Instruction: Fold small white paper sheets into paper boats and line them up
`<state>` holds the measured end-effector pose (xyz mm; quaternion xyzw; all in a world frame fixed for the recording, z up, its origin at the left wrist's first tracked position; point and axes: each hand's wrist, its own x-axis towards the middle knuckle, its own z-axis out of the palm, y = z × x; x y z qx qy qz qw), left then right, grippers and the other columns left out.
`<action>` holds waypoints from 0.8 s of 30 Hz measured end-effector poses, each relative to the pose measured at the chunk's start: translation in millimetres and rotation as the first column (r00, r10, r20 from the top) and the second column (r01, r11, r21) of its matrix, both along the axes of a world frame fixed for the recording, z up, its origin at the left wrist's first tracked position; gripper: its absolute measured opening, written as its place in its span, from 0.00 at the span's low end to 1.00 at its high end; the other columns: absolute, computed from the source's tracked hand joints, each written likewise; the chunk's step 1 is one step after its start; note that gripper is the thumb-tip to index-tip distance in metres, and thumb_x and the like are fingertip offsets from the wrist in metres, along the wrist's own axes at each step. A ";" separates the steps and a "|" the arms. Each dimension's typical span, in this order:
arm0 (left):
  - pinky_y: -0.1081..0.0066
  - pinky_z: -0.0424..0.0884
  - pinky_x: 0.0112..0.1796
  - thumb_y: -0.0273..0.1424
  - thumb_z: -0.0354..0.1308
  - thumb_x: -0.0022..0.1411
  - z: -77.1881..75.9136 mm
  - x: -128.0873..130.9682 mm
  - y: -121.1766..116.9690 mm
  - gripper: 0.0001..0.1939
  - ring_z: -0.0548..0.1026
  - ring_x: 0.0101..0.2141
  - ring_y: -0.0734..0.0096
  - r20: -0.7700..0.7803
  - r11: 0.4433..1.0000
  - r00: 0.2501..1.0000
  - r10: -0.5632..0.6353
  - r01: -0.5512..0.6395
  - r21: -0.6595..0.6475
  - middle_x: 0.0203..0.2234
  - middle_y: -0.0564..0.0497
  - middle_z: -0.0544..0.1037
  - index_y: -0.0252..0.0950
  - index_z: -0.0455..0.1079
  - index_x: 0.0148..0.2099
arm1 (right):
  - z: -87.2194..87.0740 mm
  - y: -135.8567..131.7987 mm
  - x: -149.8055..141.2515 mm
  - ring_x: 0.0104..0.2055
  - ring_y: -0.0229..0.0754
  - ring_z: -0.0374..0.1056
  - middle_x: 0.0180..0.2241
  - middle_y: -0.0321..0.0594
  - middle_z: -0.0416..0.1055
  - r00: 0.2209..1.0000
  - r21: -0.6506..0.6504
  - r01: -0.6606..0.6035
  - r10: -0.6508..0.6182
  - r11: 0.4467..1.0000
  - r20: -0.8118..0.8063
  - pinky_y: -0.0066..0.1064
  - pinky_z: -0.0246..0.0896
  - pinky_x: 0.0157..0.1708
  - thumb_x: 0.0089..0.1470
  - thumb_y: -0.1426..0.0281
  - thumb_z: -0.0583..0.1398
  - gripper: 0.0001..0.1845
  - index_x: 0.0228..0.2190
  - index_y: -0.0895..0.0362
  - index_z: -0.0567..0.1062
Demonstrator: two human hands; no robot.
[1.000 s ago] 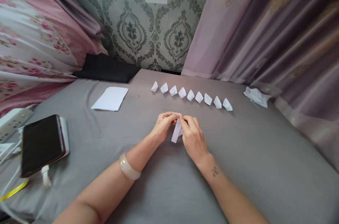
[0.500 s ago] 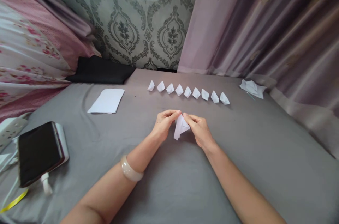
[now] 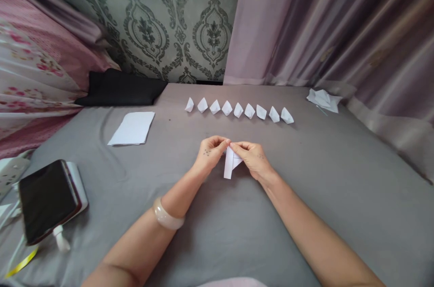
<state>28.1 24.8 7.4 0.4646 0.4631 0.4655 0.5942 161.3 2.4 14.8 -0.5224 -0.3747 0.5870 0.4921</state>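
Note:
A partly folded piece of white paper is held up between both hands over the grey cloth. My left hand pinches its top edge with thumb and fingertips; a pale bangle circles that wrist. My right hand grips the same paper at its upper right, thumb against the folds. The fingertips of the two hands nearly meet at the top. A narrow strip of the paper hangs down, with a triangular flap to its right. Beyond the hands, several small folded paper boats stand in a row.
A stack of white paper lies at left, near a black cloth. A phone with cables and a power strip are at the left edge. Crumpled white paper sits far right, by the curtain.
The folded paper has turned slightly, so its strip hangs straighter and faces me more. Both hands keep their pinch. The view has tilted down a little.

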 end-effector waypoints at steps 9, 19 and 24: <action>0.75 0.63 0.28 0.36 0.61 0.52 -12.6 2.2 2.4 0.11 0.68 0.24 0.76 -0.042 0.997 0.999 0.026 -0.023 0.073 0.23 0.53 0.74 0.32 0.72 0.30 | 1.3 2.5 3.0 0.24 0.35 0.68 0.22 0.38 0.75 0.994 -0.162 -0.034 0.016 0.986 -0.108 0.28 0.62 0.28 0.32 0.63 0.72 0.16 0.23 0.60 0.79; 0.75 0.63 0.28 0.34 0.63 0.49 -2.7 3.8 2.8 0.10 0.68 0.25 0.76 0.030 0.999 0.999 0.041 -0.042 0.020 0.23 0.52 0.74 0.32 0.73 0.29 | -4.7 3.9 5.9 0.26 0.35 0.69 0.24 0.37 0.76 0.981 -0.155 -0.075 0.046 0.985 -0.187 0.26 0.65 0.29 0.39 0.62 0.70 0.14 0.26 0.59 0.79; 0.75 0.63 0.27 0.35 0.62 0.49 -2.2 -0.6 7.2 0.10 0.68 0.24 0.76 0.027 0.983 0.983 0.180 -0.181 0.029 0.23 0.52 0.74 0.32 0.73 0.30 | -2.5 -2.1 3.8 0.32 0.38 0.72 0.31 0.42 0.77 0.936 -0.193 -0.273 0.214 0.942 -0.281 0.27 0.70 0.32 0.47 0.63 0.66 0.14 0.35 0.59 0.79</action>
